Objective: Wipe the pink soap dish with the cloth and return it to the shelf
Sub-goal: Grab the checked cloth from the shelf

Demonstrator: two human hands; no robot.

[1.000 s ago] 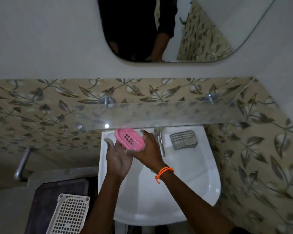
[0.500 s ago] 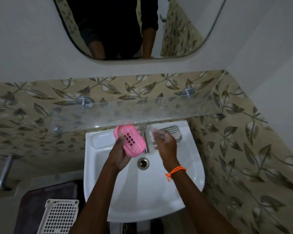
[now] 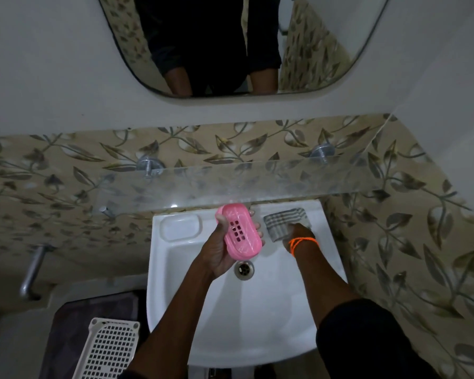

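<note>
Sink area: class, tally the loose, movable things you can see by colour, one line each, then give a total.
Pink: 1, the soap dish
Grey striped: 1, the cloth
White: 1, the perforated basket
Total: 3

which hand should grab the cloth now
Right. The right hand already rests on the checked cloth at the sink's back right corner, while the left hand holds the pink soap dish.

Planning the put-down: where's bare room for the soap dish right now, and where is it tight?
Free: the glass shelf, bare between its two metal brackets; the moulded recess on the sink's back left rim; the open bowl in front of the drain. Crowded: the back right rim, where the right hand is on the cloth, and mid-basin, where the left hand holds the soap dish.
</note>
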